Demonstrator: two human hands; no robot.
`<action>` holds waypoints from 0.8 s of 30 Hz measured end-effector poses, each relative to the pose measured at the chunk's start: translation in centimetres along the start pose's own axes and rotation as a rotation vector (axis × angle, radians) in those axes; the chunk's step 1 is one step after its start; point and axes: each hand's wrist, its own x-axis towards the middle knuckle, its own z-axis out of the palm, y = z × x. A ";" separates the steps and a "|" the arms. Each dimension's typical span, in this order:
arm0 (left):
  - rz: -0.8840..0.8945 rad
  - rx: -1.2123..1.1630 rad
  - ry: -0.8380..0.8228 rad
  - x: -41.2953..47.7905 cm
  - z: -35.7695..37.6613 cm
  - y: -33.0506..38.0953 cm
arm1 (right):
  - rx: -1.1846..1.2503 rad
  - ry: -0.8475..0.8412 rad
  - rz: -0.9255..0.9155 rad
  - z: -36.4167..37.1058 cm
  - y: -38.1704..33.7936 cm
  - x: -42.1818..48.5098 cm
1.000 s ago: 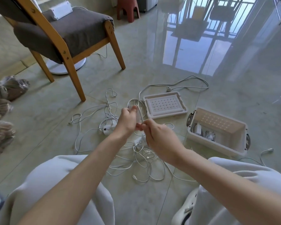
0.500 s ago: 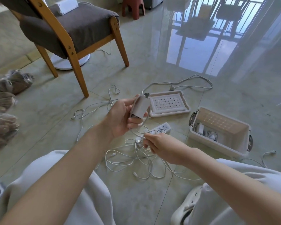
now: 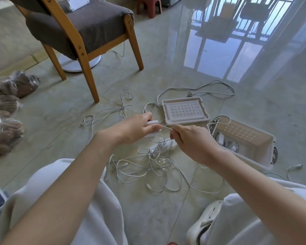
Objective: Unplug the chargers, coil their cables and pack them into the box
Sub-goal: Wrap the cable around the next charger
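Your left hand (image 3: 136,129) grips a white charger (image 3: 153,123), fingers and thumb curled round it, so that one end of the block sticks out of your fist toward your other hand. Your right hand (image 3: 193,141) pinches that charger's cable (image 3: 166,127) between curled fingertips, just beside the block. The short run of cable between your two hands is straight. Both hands are raised above the floor and close together, though not touching.

Directly beneath them a white power strip (image 3: 162,147) lies on the tiles, partly hidden by your right hand. A loose tangle of white cables (image 3: 148,171) spreads from it toward your knees.

The open box (image 3: 254,147) sits on the floor to the right of your right hand, near it but apart. A few white chargers (image 3: 221,138) with cables already lie at its left end. Its lid (image 3: 185,110) lies flat on the floor beyond your hands, near the box's far left corner.

A wooden chair (image 3: 81,29) stands further off to the left.
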 end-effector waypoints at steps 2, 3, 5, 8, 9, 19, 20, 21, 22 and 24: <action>-0.015 0.072 0.019 0.1 0.4 0.3 | 0.037 0.023 0.021 0.1 -0.3 -0.4; -0.029 0.105 0.035 0.2 0.7 0.5 | 0.045 0.029 0.027 0.2 -0.5 -0.5; -0.067 0.151 0.089 0.3 1.2 0.9 | 0.036 0.025 0.011 0.5 -1.0 -0.8; -0.115 0.144 0.211 0.8 2.0 1.5 | 0.066 0.007 -0.042 1.0 -2.2 -1.5; -0.120 0.101 0.241 1.0 2.3 1.6 | 0.080 0.015 -0.063 1.1 -2.5 -1.7; -0.218 -1.257 0.258 1.9 2.0 3.7 | 0.153 -0.004 -0.192 2.9 -3.7 -2.5; -0.231 -1.422 0.229 1.8 1.7 3.9 | 0.139 -0.021 -0.195 3.1 -3.6 -2.4; -0.246 -1.569 0.198 1.6 1.3 3.9 | 0.135 -0.046 -0.197 3.4 -3.4 -2.3; -0.260 -1.669 0.167 1.4 0.9 3.9 | 0.150 -0.072 -0.185 3.6 -3.3 -2.2; -0.268 -1.708 0.096 1.0 0.3 3.7 | 0.203 -0.114 -0.134 3.8 -3.0 -2.0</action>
